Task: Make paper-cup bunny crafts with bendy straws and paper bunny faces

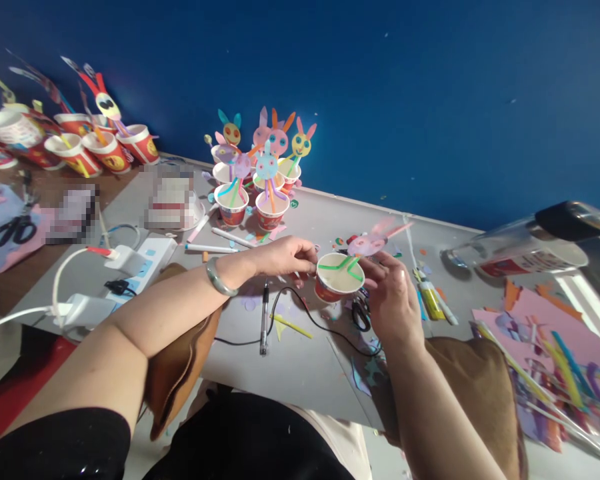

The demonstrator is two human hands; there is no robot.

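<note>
As hands point(296, 257) point(394, 293) flank it — paper cup point(332, 291), mouth upward.

red paper cup point(331, 294); upright; green strips point(350, 267) inside; pink head point(363, 245) at rim

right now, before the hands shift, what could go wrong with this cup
The pink figure by the rim of the paper cup is close to the right hand, so a careless brush might bend it. The left hand is at the cup's other side; uneven pressure could tip or dent the cup. The black cable loops across the table nearby and might get snagged.
</note>
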